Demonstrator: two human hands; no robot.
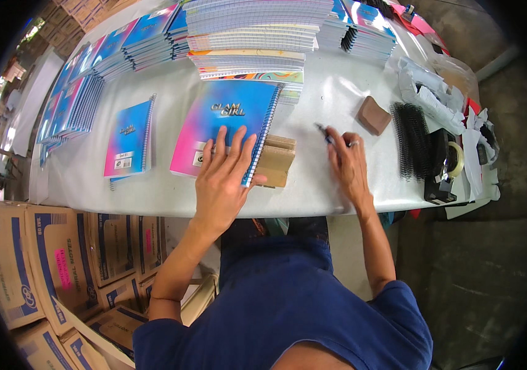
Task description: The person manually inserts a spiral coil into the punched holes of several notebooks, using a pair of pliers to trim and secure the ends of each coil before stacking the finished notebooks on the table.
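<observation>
A spiral-bound notebook point(229, 105) with a blue and pink cover lies in front of me, its coil along the right edge. My left hand point(223, 163) rests on its lower right part, fingers spread over the cover and thumb beyond the coil. Beside the coil is a cardboard block point(277, 163), partly covered by the notebook. To the right, my right hand point(348, 161) is closed round a small dark hand tool point(321, 129); its tip points up and left. The tool's exact kind cannot be made out. Its tip is apart from the notebook.
Further left lies another notebook point(129, 139) atop one more. Notebook stacks point(78, 108) line the far left, and a tall stack point(251, 37) stands behind. At right are a brown block point(374, 115), black coils point(409, 142) and a tape dispenser point(442, 169). Cartons point(60, 265) stand below left.
</observation>
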